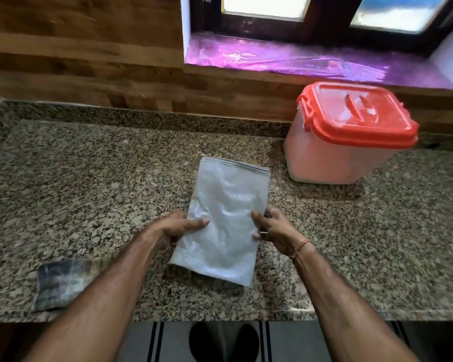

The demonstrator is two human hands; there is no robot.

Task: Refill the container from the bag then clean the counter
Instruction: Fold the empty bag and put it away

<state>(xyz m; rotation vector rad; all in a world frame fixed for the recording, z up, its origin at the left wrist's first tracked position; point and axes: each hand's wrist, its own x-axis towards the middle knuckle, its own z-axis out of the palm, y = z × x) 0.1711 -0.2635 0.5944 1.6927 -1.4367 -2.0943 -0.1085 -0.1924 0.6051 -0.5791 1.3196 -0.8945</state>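
While both hands hold it by its long edges, a white woven bag (225,220) lies on the speckled desk (115,178), left of and nearer than the container (345,152), not touching it. Left hand (179,227) and right hand (275,228) each pinch it, thumb on top, fingers curled beneath. The bag looks flat, slack and creased, seemingly near empty; the container's red lid (358,113) sits on. Refilling appears finished, so the next move likely calls for setting the bag aside and taking the cloth (60,286), far left of the container, to wipe.
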